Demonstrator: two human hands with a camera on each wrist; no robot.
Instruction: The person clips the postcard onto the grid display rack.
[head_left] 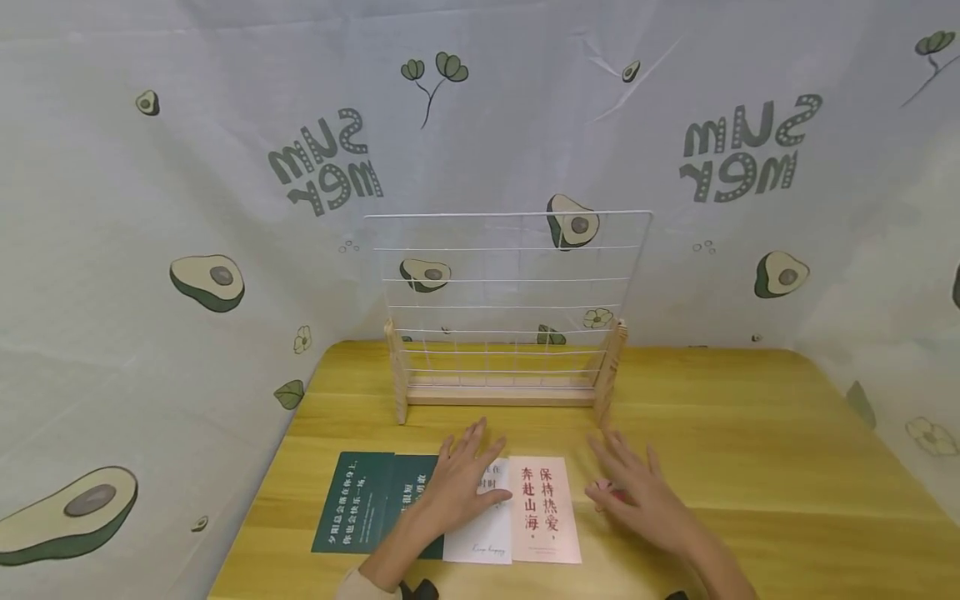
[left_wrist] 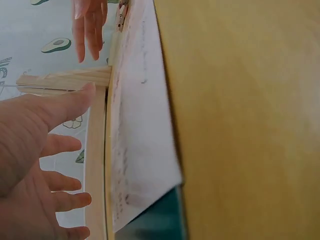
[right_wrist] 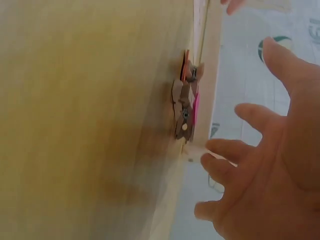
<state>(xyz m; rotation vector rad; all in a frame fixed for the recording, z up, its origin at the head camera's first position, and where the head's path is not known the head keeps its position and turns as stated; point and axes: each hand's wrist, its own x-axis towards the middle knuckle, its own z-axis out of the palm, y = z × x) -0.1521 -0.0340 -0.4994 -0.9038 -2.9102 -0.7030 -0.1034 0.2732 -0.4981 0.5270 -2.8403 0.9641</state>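
Note:
My left hand [head_left: 459, 485] is spread with straight fingers above the white card [head_left: 480, 546], partly covering it and the second dark green card [head_left: 405, 492]. To its left lies another dark green card [head_left: 348, 508]; to its right, a pink card [head_left: 545, 517] with red characters. Over the wood to the right of the pink card hovers my right hand [head_left: 637, 500], its fingers apart and loosely bent. Below it a small heap of clips [right_wrist: 185, 107], brown with pink and orange parts, sits on the table, mostly hidden in the head view. Neither hand holds anything.
Behind the cards stands a white wire grid rack [head_left: 517, 331] on a wooden base [head_left: 502, 397] with two slanted wooden end posts. The wooden table [head_left: 750, 442] meets a pale cloth [head_left: 510, 133] printed with avocados, which hangs at the back and sides.

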